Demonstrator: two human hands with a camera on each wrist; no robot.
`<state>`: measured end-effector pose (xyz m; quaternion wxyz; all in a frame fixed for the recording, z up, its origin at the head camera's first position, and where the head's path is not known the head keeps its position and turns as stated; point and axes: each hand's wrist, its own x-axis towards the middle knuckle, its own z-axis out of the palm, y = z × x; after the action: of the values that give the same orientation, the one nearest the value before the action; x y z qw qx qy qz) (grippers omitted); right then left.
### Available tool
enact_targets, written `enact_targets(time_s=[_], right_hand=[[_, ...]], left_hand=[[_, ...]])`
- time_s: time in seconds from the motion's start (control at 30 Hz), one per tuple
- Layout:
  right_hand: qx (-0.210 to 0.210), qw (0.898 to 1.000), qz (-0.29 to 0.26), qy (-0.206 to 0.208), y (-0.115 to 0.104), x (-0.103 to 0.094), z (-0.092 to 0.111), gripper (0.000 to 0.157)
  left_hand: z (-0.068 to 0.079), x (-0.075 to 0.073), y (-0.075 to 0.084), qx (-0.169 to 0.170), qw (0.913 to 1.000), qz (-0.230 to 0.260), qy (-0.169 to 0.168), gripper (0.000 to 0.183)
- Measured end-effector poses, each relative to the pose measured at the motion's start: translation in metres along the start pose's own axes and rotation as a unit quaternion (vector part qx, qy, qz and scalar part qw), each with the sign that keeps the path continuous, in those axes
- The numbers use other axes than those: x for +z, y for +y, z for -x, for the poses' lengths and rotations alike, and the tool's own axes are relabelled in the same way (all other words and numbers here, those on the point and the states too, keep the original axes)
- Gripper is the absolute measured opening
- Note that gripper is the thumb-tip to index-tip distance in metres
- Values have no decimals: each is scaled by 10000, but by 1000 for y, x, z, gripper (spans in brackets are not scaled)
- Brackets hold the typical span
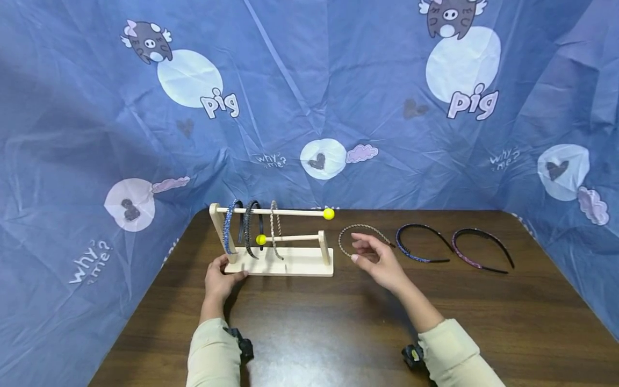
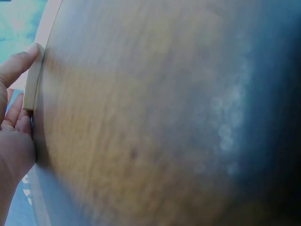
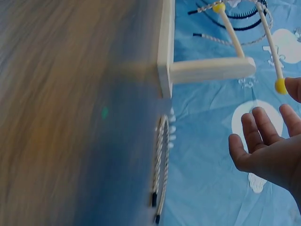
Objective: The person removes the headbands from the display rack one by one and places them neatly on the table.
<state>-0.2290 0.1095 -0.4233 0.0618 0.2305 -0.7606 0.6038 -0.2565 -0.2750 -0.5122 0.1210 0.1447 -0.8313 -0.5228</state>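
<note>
A pale wooden headband stand [image 1: 304, 262] has two rods with yellow ball ends. On its upper rod hang a blue glittery headband [image 1: 227, 228], a black headband [image 1: 248, 228] and a beige braided headband [image 1: 273, 226]. My left hand [image 1: 218, 278] grips the left end of the base, its thumb [image 2: 21, 65] along the front edge. In the head view, my right hand [image 1: 379, 263] is in front of another braided headband [image 1: 360, 226] and partly covers it. The right wrist view shows that hand's fingers [image 3: 265, 126] apart and loosely bent, holding nothing.
To the right on the brown wooden table [image 1: 309, 333] lie a blue headband [image 1: 403, 250] and a pink-purple one [image 1: 464, 258]. Behind the table hangs a blue cloth [image 1: 271, 70] with pig prints.
</note>
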Motion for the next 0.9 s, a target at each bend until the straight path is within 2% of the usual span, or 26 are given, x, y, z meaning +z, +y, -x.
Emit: enact_targets(time_s=[0.3,0.47,0.63,0.9], right_hand=[[-40,9988,-424,-222,-9,26,-11,45],[-21,9955,-856,-397,-9,40,-12,46],[-27,9941,-960,-507,-11,56,-15,45],[6,9899,-1294,-583,-16,76,-23,49]], left_hand=[[0,1,1,43,10000,-15,3,68],[2,2,-3,121,9999,-8,20,67],[3,4,-5,58,10000,-28,54,67],[1,-2,-2,78,9999,-7,64,69]])
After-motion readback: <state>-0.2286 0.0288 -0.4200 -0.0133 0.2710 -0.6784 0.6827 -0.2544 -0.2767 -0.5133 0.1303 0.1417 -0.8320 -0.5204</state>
